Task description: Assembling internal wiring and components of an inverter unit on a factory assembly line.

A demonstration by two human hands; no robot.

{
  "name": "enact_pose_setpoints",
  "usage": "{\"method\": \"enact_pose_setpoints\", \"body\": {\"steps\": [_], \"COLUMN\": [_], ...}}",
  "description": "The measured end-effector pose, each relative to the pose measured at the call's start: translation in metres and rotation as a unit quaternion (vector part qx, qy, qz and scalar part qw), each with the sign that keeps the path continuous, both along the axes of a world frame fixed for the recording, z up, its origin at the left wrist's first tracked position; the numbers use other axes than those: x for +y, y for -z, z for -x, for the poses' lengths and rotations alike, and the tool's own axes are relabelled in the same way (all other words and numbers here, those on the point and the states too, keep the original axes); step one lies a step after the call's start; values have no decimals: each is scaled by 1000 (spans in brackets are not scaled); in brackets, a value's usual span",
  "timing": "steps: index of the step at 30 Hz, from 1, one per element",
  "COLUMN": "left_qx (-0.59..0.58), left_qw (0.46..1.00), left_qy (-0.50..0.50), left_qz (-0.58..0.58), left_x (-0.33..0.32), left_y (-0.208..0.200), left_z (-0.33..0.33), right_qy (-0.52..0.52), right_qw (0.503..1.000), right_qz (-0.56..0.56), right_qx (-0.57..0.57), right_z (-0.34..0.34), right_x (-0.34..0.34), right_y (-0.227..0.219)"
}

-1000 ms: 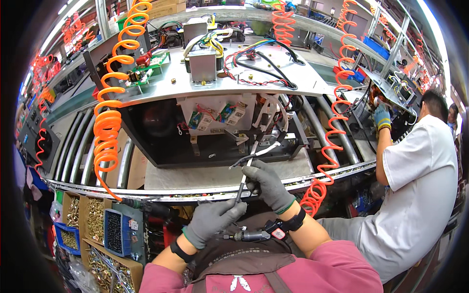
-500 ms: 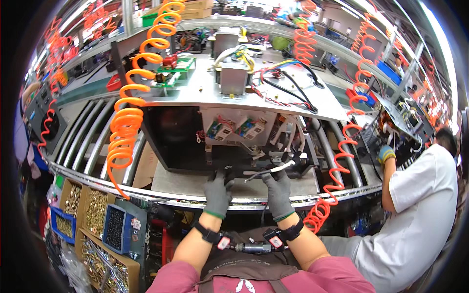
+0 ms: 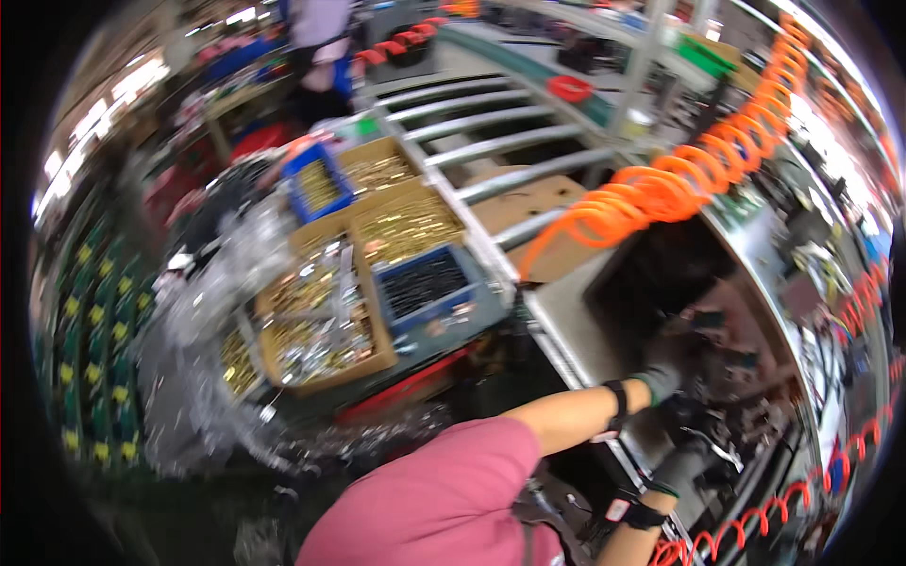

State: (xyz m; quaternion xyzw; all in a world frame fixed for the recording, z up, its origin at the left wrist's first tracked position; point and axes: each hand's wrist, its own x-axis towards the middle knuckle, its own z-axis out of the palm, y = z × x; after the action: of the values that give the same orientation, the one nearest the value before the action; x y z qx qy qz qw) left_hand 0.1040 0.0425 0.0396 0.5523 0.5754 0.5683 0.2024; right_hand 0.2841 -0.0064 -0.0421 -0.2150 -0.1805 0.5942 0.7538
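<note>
A dark metal equipment case lies open at the right of the view, with circuit boards and wiring inside its far part. My gloved left hand is at the near edge of this case, its fingers smeared by motion and lost against the dark metal. Lower down, my gloved right hand is beside a white cable at the same edge. Whether either hand grips anything is blurred. Both wrists carry black straps.
To the left, cardboard boxes of brass-coloured screws and metal parts stand beside a blue bin of black screws. Metal rollers run behind them. An orange coiled hose hangs across the case's left side. Crumpled clear plastic lies at far left.
My view has swung left, so the case and both hands now appear at the right, and the screw boxes fill the middle. Both hands remain at the case's near edge.
</note>
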Motion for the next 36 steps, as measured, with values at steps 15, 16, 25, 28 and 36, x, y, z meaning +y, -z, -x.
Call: {"method": "enact_pose_setpoints", "body": {"steps": [15,16,25,28,36], "left_qx": [336,329,289,341,231], "left_qw": [916,923,815,753,821], "left_qy": [69,11,-395,-389,-389], "left_qz": [208,199,310,407,349], "left_x": [-237,-263,-398,-398,-410], "left_y": [-149,-158,-167,-143,-166], "left_z": [273,290,441,470,502], "right_qy": [-287,-317,-509,-516,-513], "right_qw": [770,774,687,675,679], "right_qz": [-74,-73,-102,-161,-200], "right_qx": [-565,-543,-509,-502,-485], "right_z": [103,112,165,182,242], "right_x": [-132,-136,-145,-149,-148], "right_y": [-107,-112,-112,-113,-136]}}
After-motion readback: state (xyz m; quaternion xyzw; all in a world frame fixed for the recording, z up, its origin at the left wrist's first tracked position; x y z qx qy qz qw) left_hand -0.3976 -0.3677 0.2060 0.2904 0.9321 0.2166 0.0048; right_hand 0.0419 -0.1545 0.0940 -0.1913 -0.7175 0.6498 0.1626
